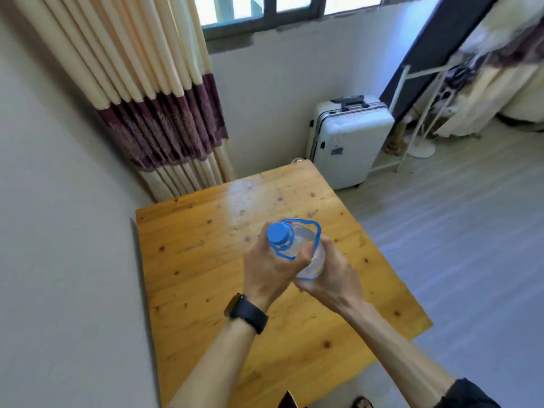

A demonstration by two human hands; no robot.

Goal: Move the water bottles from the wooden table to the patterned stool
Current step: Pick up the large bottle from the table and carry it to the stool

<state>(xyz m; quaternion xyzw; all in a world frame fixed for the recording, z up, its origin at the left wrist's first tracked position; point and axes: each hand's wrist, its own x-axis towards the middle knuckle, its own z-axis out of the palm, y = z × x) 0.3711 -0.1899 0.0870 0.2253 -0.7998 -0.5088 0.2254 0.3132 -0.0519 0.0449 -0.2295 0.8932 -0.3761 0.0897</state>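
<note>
Left hand wraps the bottle near its neck, right hand cups its body, over the table; I judge it heavy, slick; handle safest.

One water bottle, one bench, one suitcase. Two hands, the left hand and the right hand. One wristwatch.

Arms outstretched, left hand and right hand meet, fingers curled.

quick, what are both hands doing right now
Left hand: grips the bottle near its neck.
Right hand: holds the same bottle by its body.
</note>
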